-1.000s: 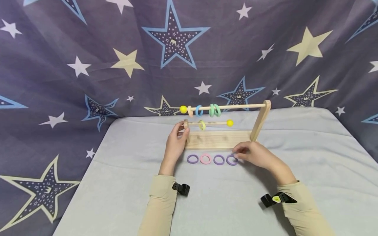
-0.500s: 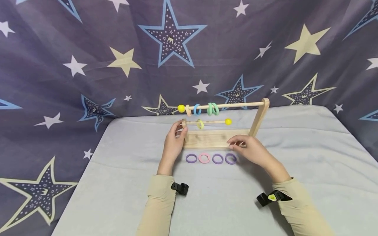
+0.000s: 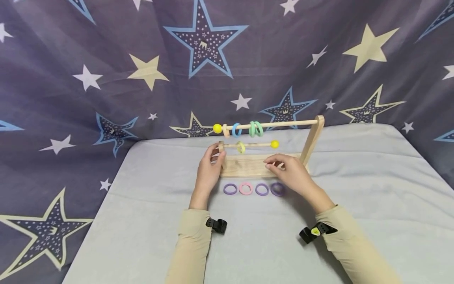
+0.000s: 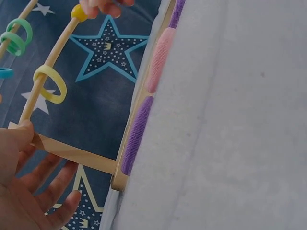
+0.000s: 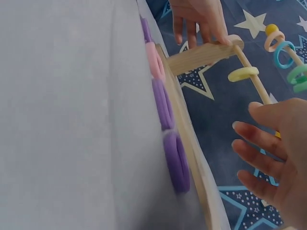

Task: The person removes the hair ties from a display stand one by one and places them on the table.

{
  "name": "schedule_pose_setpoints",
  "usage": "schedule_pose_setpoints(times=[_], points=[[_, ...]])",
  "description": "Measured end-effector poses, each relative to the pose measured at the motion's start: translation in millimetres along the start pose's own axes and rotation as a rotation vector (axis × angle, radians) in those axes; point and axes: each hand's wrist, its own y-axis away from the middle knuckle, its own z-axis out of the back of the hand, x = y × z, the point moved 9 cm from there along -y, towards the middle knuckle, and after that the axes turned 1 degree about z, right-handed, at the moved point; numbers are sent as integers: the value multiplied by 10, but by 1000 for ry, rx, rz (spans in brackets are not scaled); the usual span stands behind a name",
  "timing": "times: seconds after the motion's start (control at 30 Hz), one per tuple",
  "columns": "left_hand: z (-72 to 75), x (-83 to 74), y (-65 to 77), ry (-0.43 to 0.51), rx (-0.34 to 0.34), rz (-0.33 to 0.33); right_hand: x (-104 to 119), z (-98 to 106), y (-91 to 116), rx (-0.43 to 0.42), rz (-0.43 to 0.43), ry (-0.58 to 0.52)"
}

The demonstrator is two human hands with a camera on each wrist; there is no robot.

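A wooden stand (image 3: pixel 312 142) with two rods stands on the cloth. My left hand (image 3: pixel 209 163) grips the top of its short left post (image 4: pixel 72 151), thumb on one side and fingers behind. My right hand (image 3: pixel 289 169) hovers before the base, fingers loosely bent and holding nothing, near the yellow ball (image 3: pixel 274 144) ending the lower rod. A yellow ring (image 5: pixel 243 74) hangs on that rod. The upper rod carries a peach ring (image 3: pixel 226 130), a blue ring (image 3: pixel 235 130) and two green rings (image 5: pixel 298 76). Along the base's front lie a pink ring (image 3: pixel 246 188) and three purple rings (image 3: pixel 230 189).
Grey cloth (image 3: pixel 149 221) covers the work surface. Behind it hangs a dark curtain (image 3: pixel 117 47) with a star print. A black wrist camera (image 3: pixel 217 225) sits on the left sleeve and another camera (image 3: pixel 308 234) on the right one.
My right hand has left the rightmost purple ring and moved up and left, in front of the base. That ring stays on the cloth. My left hand keeps its grip on the post.
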Motion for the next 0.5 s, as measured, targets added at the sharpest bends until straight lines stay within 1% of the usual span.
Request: schedule_pose_setpoints(times=[0.13, 0.23, 0.5], points=[[23, 7, 5, 4, -13, 8, 58, -13, -78, -54, -6, -32], [23, 8, 2, 7, -11, 6, 99, -33, -131, -92, -17, -65], [-9, -2, -17, 6, -4, 6, 163, -119, -209, -157, -86, -168]])
